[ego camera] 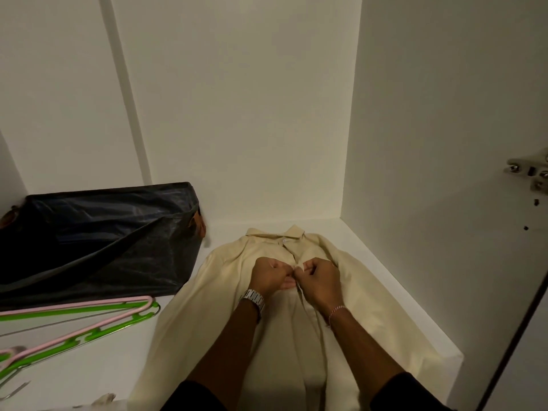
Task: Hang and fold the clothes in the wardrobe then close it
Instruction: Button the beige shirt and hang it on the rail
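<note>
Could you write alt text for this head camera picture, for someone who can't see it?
Both hands, left hand and right hand, pinch the front of a cream shirt lying flat on a white wardrobe shelf. To its left sit a black bag and pink and green hangers.

place: home wardrobe interior | cues: white shelf (385, 280), door hinge (529, 170), plastic hangers (89, 318), cream shirt (370, 307)

A matt, smooth cream cloth is seen in the shirt (370, 307), a glossy crinkled black plastic in the bag (98, 241), smooth pink and green plastic in the hangers (89, 321), polished metal in the hinge (530, 170), and matt white laminate in the shelf (89, 366).
</note>
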